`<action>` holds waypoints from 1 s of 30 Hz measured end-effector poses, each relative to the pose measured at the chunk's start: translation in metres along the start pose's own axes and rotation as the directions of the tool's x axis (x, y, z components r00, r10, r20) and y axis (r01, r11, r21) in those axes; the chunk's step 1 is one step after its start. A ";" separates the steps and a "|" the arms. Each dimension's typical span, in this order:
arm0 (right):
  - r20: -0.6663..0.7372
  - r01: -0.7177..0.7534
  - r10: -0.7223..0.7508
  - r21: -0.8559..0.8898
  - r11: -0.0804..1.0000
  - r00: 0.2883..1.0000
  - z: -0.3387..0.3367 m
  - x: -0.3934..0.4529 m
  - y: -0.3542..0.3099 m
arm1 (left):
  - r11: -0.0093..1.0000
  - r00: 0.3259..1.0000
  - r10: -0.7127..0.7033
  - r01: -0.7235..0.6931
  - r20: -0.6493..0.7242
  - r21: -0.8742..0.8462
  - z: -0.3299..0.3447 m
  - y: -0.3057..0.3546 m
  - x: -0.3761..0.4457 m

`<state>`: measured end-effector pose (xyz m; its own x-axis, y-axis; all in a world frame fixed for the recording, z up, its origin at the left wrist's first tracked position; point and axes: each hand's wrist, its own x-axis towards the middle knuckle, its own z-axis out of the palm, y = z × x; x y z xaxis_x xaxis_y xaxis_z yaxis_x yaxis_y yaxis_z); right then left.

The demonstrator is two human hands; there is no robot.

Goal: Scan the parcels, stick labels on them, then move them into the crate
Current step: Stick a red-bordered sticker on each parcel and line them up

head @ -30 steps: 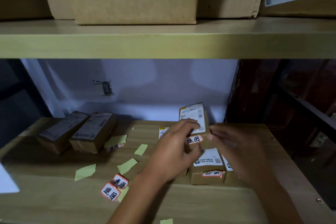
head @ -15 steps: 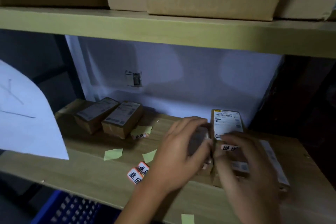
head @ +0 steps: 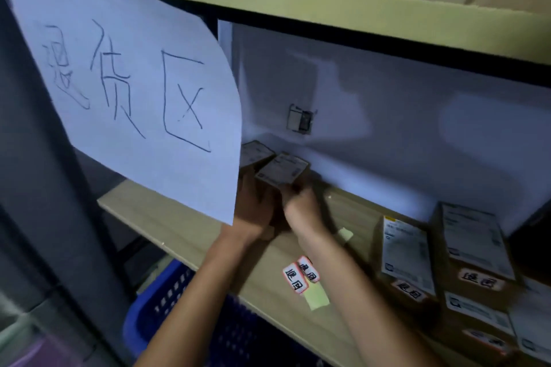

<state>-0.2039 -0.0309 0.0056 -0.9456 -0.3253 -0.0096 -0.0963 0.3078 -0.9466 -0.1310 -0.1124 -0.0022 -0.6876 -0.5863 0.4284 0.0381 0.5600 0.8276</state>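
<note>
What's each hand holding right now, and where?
Both the right hand and left hand reach the small brown cardboard parcel at its near bottom edge; exact grip unclear.

On the shelf board (head: 190, 235), two parcels sit at the back at about eleven o'clock: one (head: 283, 171) just right of the other (head: 255, 153), which is partly hidden behind the hanging paper sign (head: 134, 92). Both hands reach there, the left hand (head: 253, 211) beside the right hand (head: 301, 205). Loose labels (head: 301, 274) lie at six o'clock. A group of labelled parcels (head: 408, 250) sits at three to four o'clock. The crate (head: 167, 301) stands below the board at seven o'clock.
</note>
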 end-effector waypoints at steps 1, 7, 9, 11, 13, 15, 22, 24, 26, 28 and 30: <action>-0.023 0.007 -0.007 -0.017 1.000 1.000 0.005 0.003 0.004 | 1.000 1.000 0.003 -0.003 0.016 -0.014 0.003 -0.005 0.006; -0.087 0.007 -0.004 0.025 1.000 0.996 -0.019 -0.012 0.002 | 0.998 0.997 -0.001 -0.004 0.082 0.056 0.004 -0.007 0.002; -0.115 0.070 -0.067 0.021 0.997 0.991 -0.040 -0.029 0.008 | 1.000 0.991 0.004 -0.005 0.137 0.006 0.003 0.006 -0.014; -0.132 0.110 -0.118 -0.063 0.992 0.984 -0.060 -0.046 0.016 | 0.999 0.982 0.020 -0.011 0.190 -0.051 0.006 0.016 -0.030; -0.152 0.111 -0.136 -0.164 0.980 0.979 -0.078 -0.063 0.019 | 0.994 0.965 0.023 0.006 0.260 -0.107 0.010 0.019 -0.045; -0.156 0.108 -0.147 -0.236 0.966 0.977 -0.089 -0.076 0.021 | 0.988 0.944 0.012 0.040 0.330 -0.152 0.012 0.019 -0.056; -0.261 0.088 -0.197 -0.376 0.922 0.945 -0.095 -0.092 0.032 | 0.999 0.894 0.042 -0.024 0.445 -0.047 0.008 0.008 -0.069; -0.324 0.205 -0.344 -0.393 0.896 0.881 -0.095 -0.109 0.030 | 0.989 0.899 -0.002 -0.063 0.437 0.133 -0.001 -0.001 -0.075; -0.329 0.316 -0.463 -0.413 0.854 0.823 -0.091 -0.132 0.034 | 0.948 0.894 -0.046 -0.103 0.446 0.302 -0.009 -0.004 -0.083; -0.258 0.336 -0.470 -0.429 0.838 0.844 -0.084 -0.148 0.044 | 0.929 0.896 -0.048 -0.122 0.441 0.349 -0.013 -0.007 -0.090; -0.182 0.327 -0.445 -0.453 0.829 0.877 -0.076 -0.153 0.063 | 0.935 0.908 -0.030 -0.122 0.418 0.333 -0.015 -0.008 -0.093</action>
<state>-0.0893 0.1062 -0.0276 -0.8427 -0.2599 0.4716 -0.5301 0.5541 -0.6419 -0.0568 -0.0712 -0.0434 -0.9283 -0.3051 0.2124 -0.1221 0.7898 0.6010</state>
